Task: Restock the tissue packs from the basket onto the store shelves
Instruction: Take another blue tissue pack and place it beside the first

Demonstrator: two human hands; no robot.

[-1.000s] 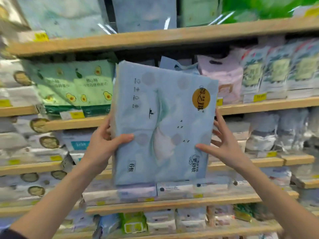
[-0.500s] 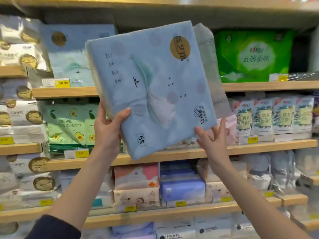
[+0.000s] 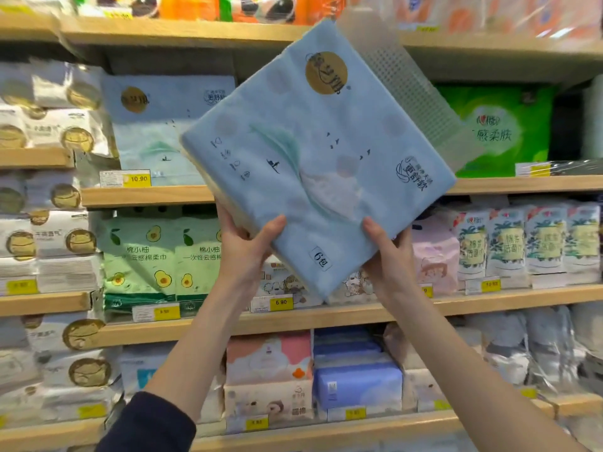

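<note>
Held pack: a blue tissue pack (image 3: 313, 158) marked "6包" is up in the air in front of the store shelves, tilted so one corner points down between the two hands.
Pack position: its face covers the front edge of the wooden shelf board (image 3: 146, 195), between a matching blue pack (image 3: 169, 125) that stands on the board to the left and a green pack (image 3: 502, 132) that stands to the right. Contact between the held pack and the board cannot be determined.
Pack handle: a pale perforated flap (image 3: 411, 89) runs along the pack's upper right edge.
Left hand: the left hand (image 3: 243, 249) grips the pack's lower left edge, thumb on the front face, fingers behind.
Right hand: the right hand (image 3: 388, 256) grips the lower right edge, thumb on the front face, fingers hidden behind the pack.
Sleeve: a dark sleeve (image 3: 146, 425) covers the left forearm near the bottom of the view.
Price tag: a yellow tag reading 10.90 (image 3: 137, 179) sits on the board's front edge, below the matching pack.
Shelf below: green avocado-print packs (image 3: 163, 256) stand on the next board down, left of the left hand.
</note>
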